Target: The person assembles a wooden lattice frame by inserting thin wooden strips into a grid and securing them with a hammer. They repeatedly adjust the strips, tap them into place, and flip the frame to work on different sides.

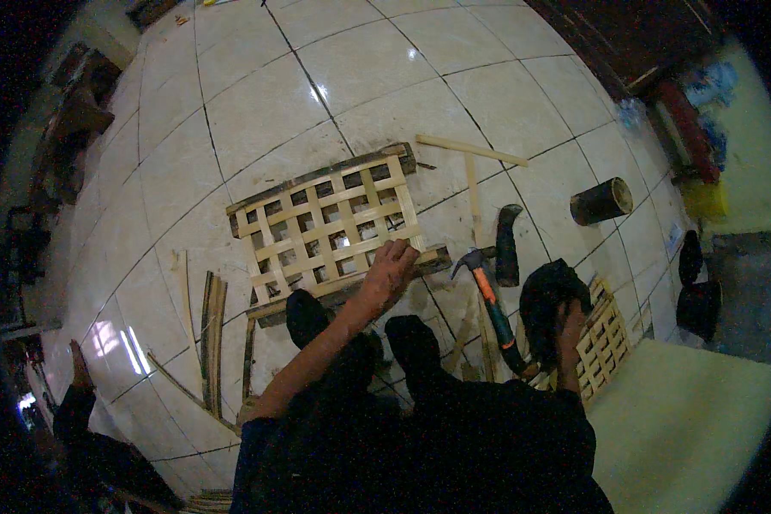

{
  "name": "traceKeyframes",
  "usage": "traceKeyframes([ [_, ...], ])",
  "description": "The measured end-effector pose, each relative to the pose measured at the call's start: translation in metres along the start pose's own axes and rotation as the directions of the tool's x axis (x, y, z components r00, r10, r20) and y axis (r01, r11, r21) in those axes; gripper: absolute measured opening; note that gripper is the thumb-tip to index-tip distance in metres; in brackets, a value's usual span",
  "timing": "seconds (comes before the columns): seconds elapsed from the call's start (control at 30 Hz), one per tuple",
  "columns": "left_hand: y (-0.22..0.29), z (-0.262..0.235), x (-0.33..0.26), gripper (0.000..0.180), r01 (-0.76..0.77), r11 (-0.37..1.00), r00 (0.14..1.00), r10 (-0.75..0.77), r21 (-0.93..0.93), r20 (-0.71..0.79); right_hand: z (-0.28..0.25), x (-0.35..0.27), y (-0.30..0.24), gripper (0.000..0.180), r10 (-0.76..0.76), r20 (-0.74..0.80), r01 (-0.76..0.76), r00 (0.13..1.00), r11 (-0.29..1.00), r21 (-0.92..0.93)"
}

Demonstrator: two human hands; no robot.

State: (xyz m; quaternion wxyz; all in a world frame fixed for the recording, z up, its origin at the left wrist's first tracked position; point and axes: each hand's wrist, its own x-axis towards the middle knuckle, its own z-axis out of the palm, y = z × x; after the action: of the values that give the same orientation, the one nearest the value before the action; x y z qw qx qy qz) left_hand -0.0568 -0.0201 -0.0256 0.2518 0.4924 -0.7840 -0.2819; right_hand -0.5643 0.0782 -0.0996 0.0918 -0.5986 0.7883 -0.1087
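Beside woven lattice (317, 208), orange-marked hammer (490, 295).

The left hand (391, 272) is covering a stretch of the woven lattice's (327, 231) near edge. Shadow is blurring where the right hand (570, 320) is meeting a dark bundle (546, 295). The right arm (568, 370) is hiding part of a second lattice (606, 338). The fisheye's dark rim is swallowing another person (116, 463) and a pale panel (685, 420).

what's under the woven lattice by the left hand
Through the gaps in the woven lattice, pale tiled floor and dark patches show. What lies beneath the strips, or under the left hand, is covered.
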Motion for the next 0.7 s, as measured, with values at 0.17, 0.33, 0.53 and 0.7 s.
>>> traceKeyframes([
  [0.17,0.001,0.003,0.000,0.029,-0.057,0.998,0.995,0.059,0.030,-0.081,-0.002,-0.008,-0.006,0.052,0.001,-0.003,-0.001,1.000,0.997,0.079],
  [0.33,-0.002,0.004,0.001,0.032,-0.037,0.999,0.997,0.037,-0.001,-0.069,-0.030,-0.007,-0.027,0.042,-0.048,-0.110,0.026,0.993,0.981,-0.192],
  [0.53,0.003,0.000,0.001,0.037,-0.062,0.994,0.984,0.046,-0.090,-0.173,-0.064,-0.010,-0.068,0.028,-0.152,-0.127,0.164,0.980,0.982,0.095],
  [0.7,-0.005,-0.002,0.001,0.038,-0.085,0.992,0.987,0.071,-0.093,-0.145,-0.091,-0.017,-0.194,0.024,0.094,-0.081,-0.059,0.992,0.932,0.358],
])
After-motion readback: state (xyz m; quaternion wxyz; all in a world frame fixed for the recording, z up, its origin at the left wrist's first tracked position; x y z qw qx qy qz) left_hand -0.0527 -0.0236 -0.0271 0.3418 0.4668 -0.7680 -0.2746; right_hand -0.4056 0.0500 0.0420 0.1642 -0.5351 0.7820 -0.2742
